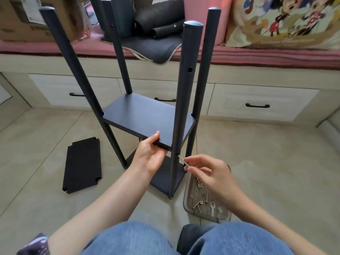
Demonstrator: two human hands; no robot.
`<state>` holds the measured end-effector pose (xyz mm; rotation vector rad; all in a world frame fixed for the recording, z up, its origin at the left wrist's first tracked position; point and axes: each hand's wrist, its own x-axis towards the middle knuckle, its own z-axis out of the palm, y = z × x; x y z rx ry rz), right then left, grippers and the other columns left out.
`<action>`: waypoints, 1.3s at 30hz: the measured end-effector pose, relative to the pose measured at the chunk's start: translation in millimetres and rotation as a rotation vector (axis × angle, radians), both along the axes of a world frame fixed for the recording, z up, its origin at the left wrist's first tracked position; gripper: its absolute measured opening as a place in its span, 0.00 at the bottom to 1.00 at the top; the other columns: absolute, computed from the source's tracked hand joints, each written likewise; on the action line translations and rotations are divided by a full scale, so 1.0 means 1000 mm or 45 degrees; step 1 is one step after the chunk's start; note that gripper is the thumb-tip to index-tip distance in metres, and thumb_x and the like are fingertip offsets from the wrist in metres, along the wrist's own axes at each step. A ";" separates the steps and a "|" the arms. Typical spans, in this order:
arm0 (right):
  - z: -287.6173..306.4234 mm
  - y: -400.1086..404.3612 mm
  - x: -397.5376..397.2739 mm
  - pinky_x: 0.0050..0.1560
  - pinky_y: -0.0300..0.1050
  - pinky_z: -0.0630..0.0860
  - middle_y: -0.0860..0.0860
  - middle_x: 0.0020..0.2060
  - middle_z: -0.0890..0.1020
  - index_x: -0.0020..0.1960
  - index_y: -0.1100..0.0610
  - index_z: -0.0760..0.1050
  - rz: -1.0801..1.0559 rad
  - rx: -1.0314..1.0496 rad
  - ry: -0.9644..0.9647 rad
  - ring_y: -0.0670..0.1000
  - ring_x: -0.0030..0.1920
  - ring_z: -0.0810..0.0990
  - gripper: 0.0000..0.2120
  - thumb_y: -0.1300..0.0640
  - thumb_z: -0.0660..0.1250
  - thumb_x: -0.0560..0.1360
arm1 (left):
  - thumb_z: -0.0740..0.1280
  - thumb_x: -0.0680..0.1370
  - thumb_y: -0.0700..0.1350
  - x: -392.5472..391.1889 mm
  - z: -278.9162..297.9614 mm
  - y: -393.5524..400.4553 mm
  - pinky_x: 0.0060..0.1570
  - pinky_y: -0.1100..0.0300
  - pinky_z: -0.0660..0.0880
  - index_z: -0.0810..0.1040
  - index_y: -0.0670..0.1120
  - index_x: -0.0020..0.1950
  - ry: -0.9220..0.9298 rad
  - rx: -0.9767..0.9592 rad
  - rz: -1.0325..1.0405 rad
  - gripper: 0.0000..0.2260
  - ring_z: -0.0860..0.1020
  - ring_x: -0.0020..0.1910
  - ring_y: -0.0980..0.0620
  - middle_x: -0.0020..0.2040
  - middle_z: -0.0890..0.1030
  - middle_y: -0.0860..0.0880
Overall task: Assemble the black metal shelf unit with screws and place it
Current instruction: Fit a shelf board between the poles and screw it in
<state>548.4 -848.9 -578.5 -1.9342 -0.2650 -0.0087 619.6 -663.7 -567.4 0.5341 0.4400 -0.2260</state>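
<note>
The black shelf unit stands upright on the floor on several round posts, the nearest post (182, 100) in front of me. A middle shelf board (145, 118) sits between the posts above a lower board (165, 175). My left hand (149, 153) grips the near edge of the middle board, thumb on top and fingers beneath. My right hand (207, 172) pinches a silver screw (184, 161) and holds its tip close to a small hole in the nearest post, just under the board. A loose black shelf board (82, 166) with notched corners lies flat on the floor to the left.
A clear plastic tray (187, 205) by my right knee holds several screws, nuts and a small wrench (212, 208). Behind the unit runs a drawer bench with black handles, topped by a pink cushion, dark clothes, a cardboard box and a cartoon pillow. My knees in jeans fill the bottom.
</note>
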 end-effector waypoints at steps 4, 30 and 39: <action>-0.006 0.004 0.002 0.53 0.50 0.81 0.38 0.44 0.85 0.52 0.45 0.83 -0.076 -0.052 -0.038 0.45 0.48 0.84 0.10 0.58 0.72 0.75 | 0.62 0.82 0.36 0.004 -0.004 0.000 0.55 0.45 0.79 0.70 0.40 0.72 -0.055 0.034 0.022 0.18 0.80 0.60 0.41 0.67 0.78 0.38; -0.012 0.031 -0.003 0.43 0.24 0.73 0.33 0.43 0.83 0.50 0.47 0.83 -0.226 -0.010 -0.307 0.36 0.42 0.83 0.10 0.60 0.75 0.73 | 0.67 0.80 0.38 0.008 -0.021 0.012 0.61 0.40 0.78 0.70 0.44 0.73 -0.125 0.110 -0.038 0.21 0.79 0.63 0.38 0.66 0.78 0.39; -0.014 0.035 0.002 0.44 0.25 0.74 0.37 0.40 0.84 0.50 0.54 0.84 -0.258 -0.034 -0.326 0.36 0.43 0.83 0.07 0.61 0.75 0.73 | 0.64 0.81 0.37 0.009 -0.019 0.012 0.58 0.41 0.80 0.69 0.43 0.75 -0.146 0.126 -0.038 0.21 0.78 0.65 0.37 0.68 0.77 0.38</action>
